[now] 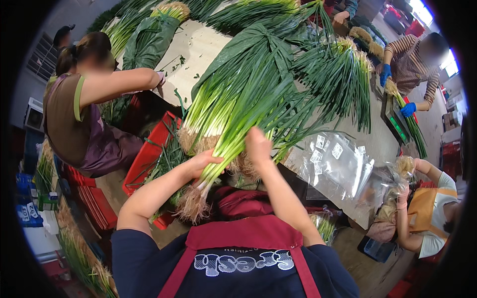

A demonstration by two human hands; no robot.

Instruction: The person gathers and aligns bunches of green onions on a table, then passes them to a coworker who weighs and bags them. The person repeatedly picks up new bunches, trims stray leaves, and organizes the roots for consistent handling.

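Note:
My left hand point(204, 164) is closed around the white stems of a bunch of green onions point(227, 149), just above its roots, which hang towards my apron. My right hand point(258, 145), blurred, is at the right side of the same bunch, among the leaves; its fingers are partly hidden, and whether they grip anything does not show. Beyond both hands lies a large pile of green onions point(212, 108), roots towards me, its leaf end partly covered by a dark green cloth point(223, 56).
A red crate point(149, 152) holding leaf scraps stands at the left. Clear plastic bags point(335, 160) with labels lie on the table point(372, 141) to the right. More onions point(335, 74) lie beyond. Co-workers are at left and right; one in blue gloves holds onions over a scale point(395, 121).

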